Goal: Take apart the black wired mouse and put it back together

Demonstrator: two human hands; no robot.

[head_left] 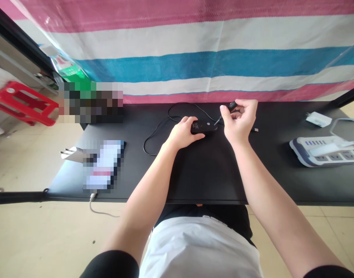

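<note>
A black wired mouse point(204, 126) lies on the black tabletop with its underside up, showing a printed label and a small round light spot. My left hand point(182, 132) grips its left end, thumb along the near side and fingers over the far side. My right hand point(239, 121) is closed on the black handle of a small screwdriver point(231, 106). The screwdriver slants down to the left, and its tip is at the mouse's right end; whether it sits in a screw is too small to tell. A thin black cable point(150, 143) loops behind and left of the mouse.
A USB plug point(254, 130) lies right of my right hand. Farther right are a white charger point(318, 119) and a power strip point(324, 151) with a plugged-in cord. At left lie a phone point(105, 164) and a plug adapter point(74, 154). A striped sheet point(194, 65) hangs behind.
</note>
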